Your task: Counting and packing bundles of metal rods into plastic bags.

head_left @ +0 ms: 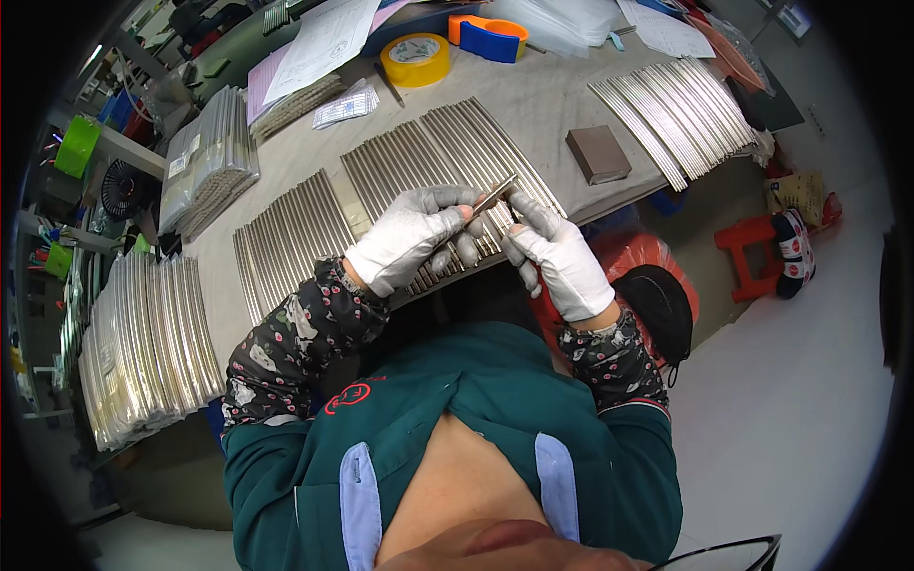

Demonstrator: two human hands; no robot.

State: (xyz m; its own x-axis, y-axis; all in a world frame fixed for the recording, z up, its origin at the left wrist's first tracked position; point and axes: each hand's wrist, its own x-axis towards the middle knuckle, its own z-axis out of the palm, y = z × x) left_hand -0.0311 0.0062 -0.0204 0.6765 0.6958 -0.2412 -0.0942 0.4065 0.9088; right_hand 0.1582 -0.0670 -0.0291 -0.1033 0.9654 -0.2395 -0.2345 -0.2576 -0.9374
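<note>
Gloved in white with grey-coated fingers, my left hand is closed around a thin silver metal rod. The rod slants up to the right, and its lower part is hidden by the fingers. Beside its upper end is my right hand, gloved alike, with fingers half curled and thumb apart from the index finger. Whether that index fingertip touches the rod cannot be made out. Beneath both hands, at the table's near edge, lies a row of similar metal rods. Another row of rods lies to the left.
A brown block and more rods lie right on the table. Plastic-wrapped rod bundles stand left. Yellow tape, an orange-and-blue tape dispenser and papers are at the back. A red stool stands right.
</note>
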